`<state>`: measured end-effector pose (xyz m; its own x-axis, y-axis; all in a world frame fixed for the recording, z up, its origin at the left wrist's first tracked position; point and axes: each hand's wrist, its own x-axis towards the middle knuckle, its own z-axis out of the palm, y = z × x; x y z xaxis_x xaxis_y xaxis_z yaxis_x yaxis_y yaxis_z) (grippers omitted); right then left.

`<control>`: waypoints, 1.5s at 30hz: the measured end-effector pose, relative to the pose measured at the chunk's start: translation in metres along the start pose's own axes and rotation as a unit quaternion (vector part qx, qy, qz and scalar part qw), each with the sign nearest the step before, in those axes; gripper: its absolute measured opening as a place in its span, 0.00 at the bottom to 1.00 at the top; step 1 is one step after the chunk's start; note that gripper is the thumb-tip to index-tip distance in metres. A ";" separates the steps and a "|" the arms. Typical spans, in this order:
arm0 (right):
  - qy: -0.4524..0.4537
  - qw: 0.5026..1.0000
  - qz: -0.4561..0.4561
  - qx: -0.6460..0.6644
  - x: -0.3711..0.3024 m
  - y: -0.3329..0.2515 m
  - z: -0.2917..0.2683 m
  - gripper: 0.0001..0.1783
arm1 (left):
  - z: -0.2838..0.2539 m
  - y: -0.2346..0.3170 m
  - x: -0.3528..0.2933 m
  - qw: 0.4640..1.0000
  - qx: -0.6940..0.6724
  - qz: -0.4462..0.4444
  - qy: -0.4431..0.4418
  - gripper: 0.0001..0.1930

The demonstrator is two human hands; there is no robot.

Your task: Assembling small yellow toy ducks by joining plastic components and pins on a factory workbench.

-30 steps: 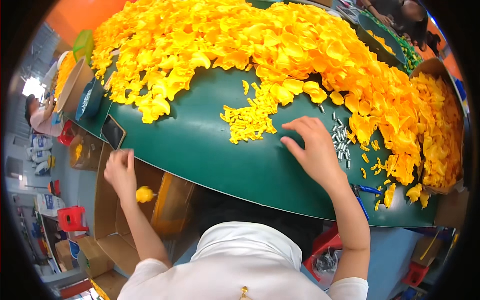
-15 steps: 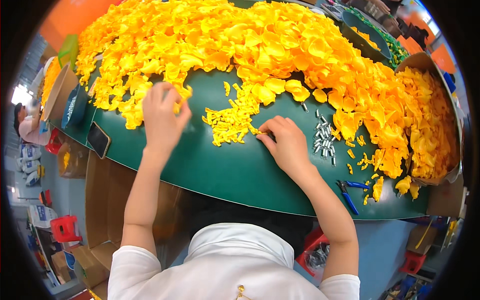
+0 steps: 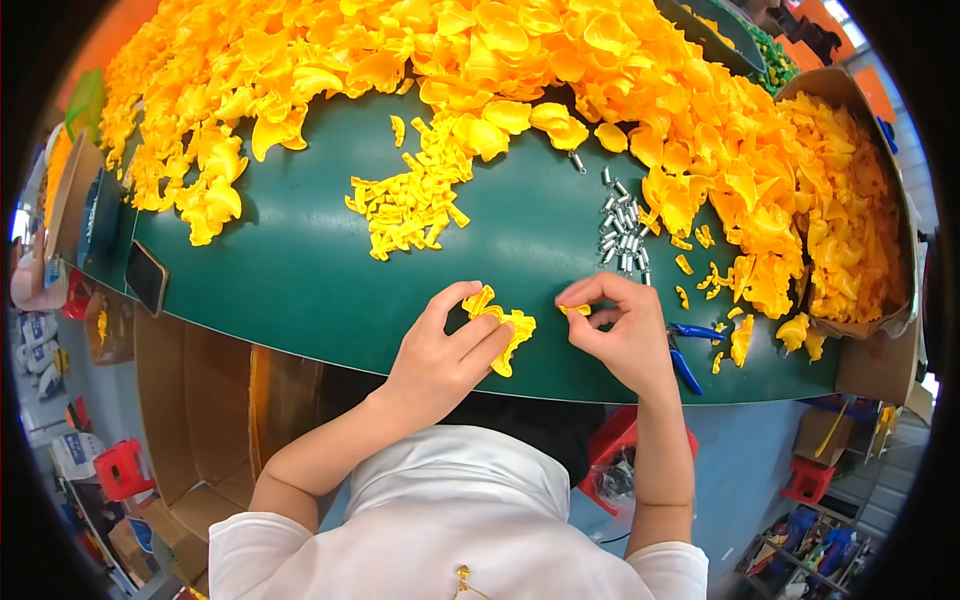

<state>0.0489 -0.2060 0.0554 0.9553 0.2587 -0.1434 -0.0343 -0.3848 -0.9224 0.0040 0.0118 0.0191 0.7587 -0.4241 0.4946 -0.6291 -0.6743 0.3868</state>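
Note:
Close to the near edge of the green table (image 3: 300,290), my left hand (image 3: 432,358) is closed round a curved yellow plastic shell piece (image 3: 512,345) with an irregular edge. Just right of it, my right hand (image 3: 632,335) pinches a small yellow plastic strip (image 3: 573,309) between thumb and fingers. The two pieces are apart. Farther off lies a small heap of similar yellow strips (image 3: 410,205). Several small metal springs (image 3: 622,235) are scattered beyond my right hand. Blue-handled cutters (image 3: 697,331) lie beside my right wrist, partly hidden by it.
A large mound of yellow plastic shells (image 3: 520,50) covers the far side of the table. At the right stands a cardboard box (image 3: 885,365) full of them. A phone (image 3: 147,277) lies at the left edge. Loose yellow bits (image 3: 741,340) lie right of the cutters.
My left hand has come from the yellow mound toward me, bringing a shell piece. My right hand has left the strip heap and drawn nearer, holding one strip. The view has shifted.

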 end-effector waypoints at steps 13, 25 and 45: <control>0.109 0.992 -0.060 -0.036 -0.044 0.014 0.032 0.28 | -0.014 0.009 0.014 0.992 0.038 0.065 -0.104 0.14; 0.240 0.927 -0.166 -0.234 -0.059 0.027 0.058 0.09 | -0.002 0.020 0.009 0.985 0.013 0.092 -0.148 0.17; 0.158 0.952 -0.102 -0.240 -0.050 0.017 0.010 0.09 | -0.011 0.013 0.016 0.979 0.006 0.128 -0.157 0.11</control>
<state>-0.0019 -0.2167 0.0436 0.9709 0.1207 0.2069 0.2274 -0.7360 -0.6376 0.0058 0.0025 0.0406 0.5930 -0.7435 0.3092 -0.8043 -0.5284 0.2719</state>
